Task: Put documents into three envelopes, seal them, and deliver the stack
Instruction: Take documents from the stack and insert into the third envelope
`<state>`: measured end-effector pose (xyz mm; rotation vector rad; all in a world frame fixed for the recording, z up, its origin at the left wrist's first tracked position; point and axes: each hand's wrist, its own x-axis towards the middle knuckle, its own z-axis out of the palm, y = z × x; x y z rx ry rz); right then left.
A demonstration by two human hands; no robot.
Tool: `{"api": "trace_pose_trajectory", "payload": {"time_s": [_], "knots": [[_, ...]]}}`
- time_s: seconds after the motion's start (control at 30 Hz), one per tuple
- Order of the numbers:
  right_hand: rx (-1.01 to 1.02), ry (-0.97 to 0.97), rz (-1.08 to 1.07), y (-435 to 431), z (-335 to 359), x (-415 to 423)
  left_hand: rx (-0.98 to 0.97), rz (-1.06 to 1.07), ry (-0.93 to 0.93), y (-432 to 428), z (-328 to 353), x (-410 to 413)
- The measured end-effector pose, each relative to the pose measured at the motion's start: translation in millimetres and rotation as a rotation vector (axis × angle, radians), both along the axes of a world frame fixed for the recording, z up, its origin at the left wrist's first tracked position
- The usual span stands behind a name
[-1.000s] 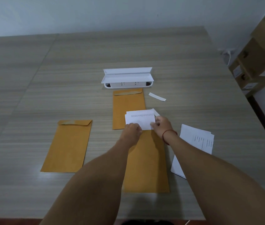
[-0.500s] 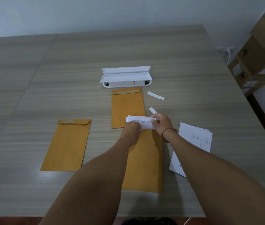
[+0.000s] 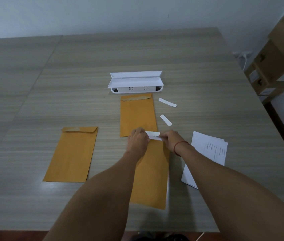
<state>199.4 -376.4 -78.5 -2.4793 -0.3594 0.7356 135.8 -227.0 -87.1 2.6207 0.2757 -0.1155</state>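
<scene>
**Q:** What has changed since the earlier frames?

**A:** The document point(image 3: 153, 134) has sunk further into the near envelope point(image 3: 152, 180). A broad sheet stood out of its mouth before; now only a narrow white band shows between the two hands.

**Q:** And the parts, largest first?

**A:**
- (a) Table point(image 3: 33, 87): wood-grain, bearing everything listed except (b).
- (b) Cardboard boxes point(image 3: 276, 66): stacked far beyond the right hand, off the table's edge.
- (c) Near envelope: lies flat beneath both wrists, with its mouth at the fingertips.
- (d) Far envelope point(image 3: 137, 117): just beyond the left hand, flap folded down.
- (e) Side envelope point(image 3: 73, 153): well out from the left hand, flap also down.
- (f) Paper stack point(image 3: 212, 150): printed sheets just outside the right forearm.
- (g) White holder point(image 3: 135, 82): past the far envelope.
- (h) Left hand point(image 3: 137, 140): fingers curled, pinching the band's left end.
- (i) Right hand point(image 3: 170, 139): a red cord point(image 3: 178, 146) at the wrist, thumb and fingers pinching the band's right end.
- (j) Nearer strip point(image 3: 166, 120) and farther strip point(image 3: 167, 102): white paper, beyond the right hand, apart from each other.
</scene>
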Motion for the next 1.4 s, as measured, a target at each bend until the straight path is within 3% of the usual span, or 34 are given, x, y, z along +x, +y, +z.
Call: {"api": "trace_pose_trajectory", "payload": {"time_s": [0.1,0.6,0.87,1.03,1.17,1.4], "knots": [[-0.004,-0.026,0.032,2,2,-3,0.075,0.001,0.018,2,1,-2],[-0.098,-0.043,0.1,10,2,-2,-0.002,0.036,0.126,4,7,-3],[-0.047,-0.025,-0.031,11,-11,-12,-0.165,0.15,0.121,5,-2,-9],[0.013,-0.003,-0.17,13,-18,-17,-0.013,0.125,0.074,8,-4,-16],[0.028,0.032,-0.246,16,-20,-19,0.067,0.047,0.155,8,-9,-22],[0.05,0.033,-0.349,25,-22,-15,0.037,0.073,0.283,9,-11,-23]]}}
